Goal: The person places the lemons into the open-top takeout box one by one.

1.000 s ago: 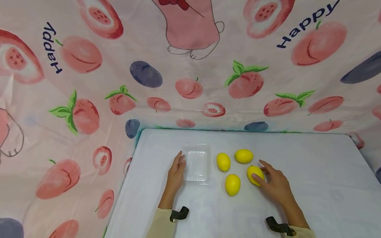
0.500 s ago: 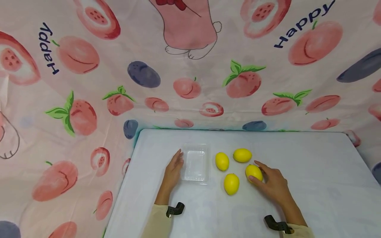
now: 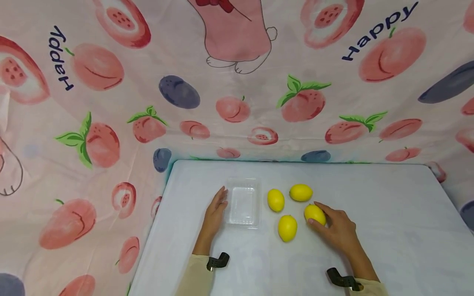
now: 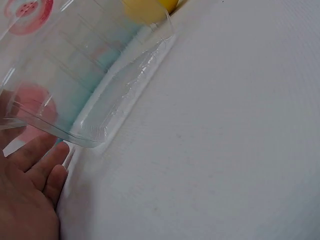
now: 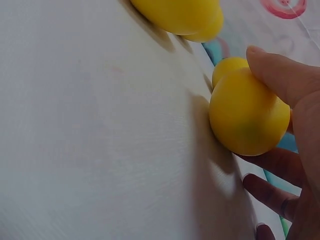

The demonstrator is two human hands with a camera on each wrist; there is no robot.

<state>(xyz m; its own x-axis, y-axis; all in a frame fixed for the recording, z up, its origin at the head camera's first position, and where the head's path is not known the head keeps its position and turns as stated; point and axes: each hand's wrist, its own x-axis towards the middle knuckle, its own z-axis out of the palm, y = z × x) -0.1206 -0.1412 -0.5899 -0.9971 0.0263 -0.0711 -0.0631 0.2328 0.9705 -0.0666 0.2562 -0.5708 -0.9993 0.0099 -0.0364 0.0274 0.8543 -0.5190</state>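
My right hand grips a yellow lemon between thumb and fingers. In the right wrist view the thumb lies on top of this lemon, while the fingers curve behind and below it. Three other lemons sit to its left: one at the back, another nearer the container and one in front. A clear plastic container stands left of them. Beside its left wall, my left hand has its fingers extended along the side; the left wrist view shows those fingertips right at the container's rim.
All of this stands on a table with a white cover. A pink fruit-print cloth hangs behind the table and along its left side. Each wrist carries a black camera mount, such as the left one.
My right hand has moved slightly left and closed its thumb and fingers around the lemon. The left hand stays beside the container, and the head view has shifted a little.
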